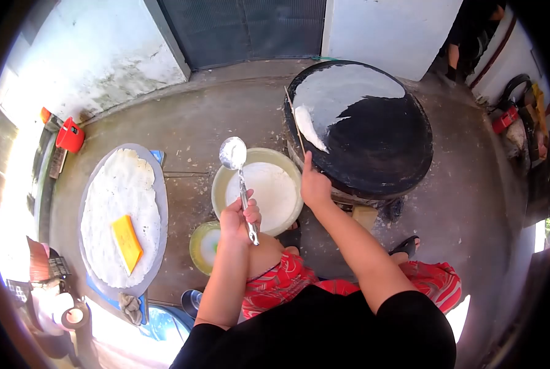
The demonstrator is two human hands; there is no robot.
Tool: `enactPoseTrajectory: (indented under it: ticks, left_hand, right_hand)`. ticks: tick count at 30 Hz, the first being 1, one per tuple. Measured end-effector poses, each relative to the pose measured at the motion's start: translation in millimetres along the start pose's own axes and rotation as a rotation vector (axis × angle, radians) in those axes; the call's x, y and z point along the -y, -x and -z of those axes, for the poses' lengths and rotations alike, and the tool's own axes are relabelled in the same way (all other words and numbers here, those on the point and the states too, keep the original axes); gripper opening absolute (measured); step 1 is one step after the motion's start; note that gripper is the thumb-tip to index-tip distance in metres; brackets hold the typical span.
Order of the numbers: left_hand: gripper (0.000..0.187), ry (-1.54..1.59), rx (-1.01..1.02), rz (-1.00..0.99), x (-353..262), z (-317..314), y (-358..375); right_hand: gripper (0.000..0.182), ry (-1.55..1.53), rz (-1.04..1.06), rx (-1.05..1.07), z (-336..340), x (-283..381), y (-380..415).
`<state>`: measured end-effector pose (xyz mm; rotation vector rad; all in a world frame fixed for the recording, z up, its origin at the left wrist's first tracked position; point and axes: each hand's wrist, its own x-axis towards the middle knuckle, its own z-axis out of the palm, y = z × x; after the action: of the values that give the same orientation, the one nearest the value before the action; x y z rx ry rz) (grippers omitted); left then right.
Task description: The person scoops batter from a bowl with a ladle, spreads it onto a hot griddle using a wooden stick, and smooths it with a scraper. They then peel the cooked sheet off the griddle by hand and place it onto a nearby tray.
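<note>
My left hand [240,219] grips the handle of a metal ladle [232,153], whose batter-coated bowl points away from me. Under the ladle stands a wide basin [218,192] of white batter [266,187]. With its index finger stretched along it, my right hand [315,185] holds a thin wooden stick [296,120]. The stick lies across the left side of a large round black griddle [385,144]. Pale batter [349,86] covers the griddle's far part in a thin layer with a ragged edge. A thicker white strip of batter [309,130] lies beside the stick.
To the left, an oval board [162,203] bears a large thin pancake [118,190] with a yellow folded piece [126,241] on it. A smaller bowl [196,251] stands near my left forearm. A red bucket [71,136] is by the wall. Another person [468,37] is at the far right.
</note>
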<state>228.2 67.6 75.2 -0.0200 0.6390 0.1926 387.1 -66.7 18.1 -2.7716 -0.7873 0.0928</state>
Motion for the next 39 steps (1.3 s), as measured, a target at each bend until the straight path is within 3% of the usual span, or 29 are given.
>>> enactPoseTrajectory:
  ticks: [2, 5, 9, 13, 16, 18, 23, 25, 27, 29, 32, 35, 37, 39]
  left_hand:
    - [0.028, 0.006, -0.004, 0.003, -2, 1, 2]
    - [0.028, 0.023, 0.001, 0.022, -3, 0, 6]
    - [0.028, 0.001, 0.022, -0.007, -2, -2, 10]
    - [0.027, -0.072, 0.036, -0.046, -4, 3, 7]
    - [0.027, -0.043, 0.046, -0.019, -4, 2, 9]
    - [0.027, -0.055, 0.039, -0.01, -7, 4, 12]
    - [0.027, -0.06, 0.058, 0.018, -10, 8, 6]
    - [0.027, -0.063, 0.047, 0.01, -8, 6, 7]
    - [0.026, -0.059, 0.006, -0.007, -7, 2, 8]
    - [0.026, -0.068, 0.01, 0.001, -8, 2, 10]
    - [0.026, -0.084, 0.03, 0.011, -8, 4, 5]
    - [0.025, -0.11, 0.028, -0.007, -8, 6, 5]
    - [0.025, -0.08, 0.011, -0.009, -7, 2, 6]
    - [0.024, -0.084, 0.003, -0.002, -8, 0, 7]
  right_hand:
    - [0.065, 0.044, -0.046, 0.158, -4, 23, -23]
    - [0.067, -0.039, -0.149, 0.102, -6, 23, -16]
    - [0.073, -0.308, -0.234, 0.09, 30, 17, 61]
    - [0.073, -0.289, -0.227, 0.131, 15, 31, 46]
    - [0.073, -0.143, -0.16, 0.032, -19, 30, 11]
    - [0.072, -0.215, -0.303, 0.065, -6, 19, 18]
    - [0.073, -0.353, -0.346, 0.035, 17, 24, 84]
    - [0.072, -0.183, -0.136, 0.026, -15, 22, 62]
    - [0.072, -0.174, -0.191, 0.042, -12, 20, 49]
    - [0.072, -0.27, -0.372, 0.038, 2, 6, 59]
    - [0.074, -0.327, -0.397, 0.025, 22, 5, 107]
    - [0.076, -0.342, -0.382, 0.062, 13, 13, 106]
    - [0.077, -0.181, -0.204, 0.006, -14, 7, 83]
    - [0.078, -0.204, -0.383, -0.011, -7, -8, 77]
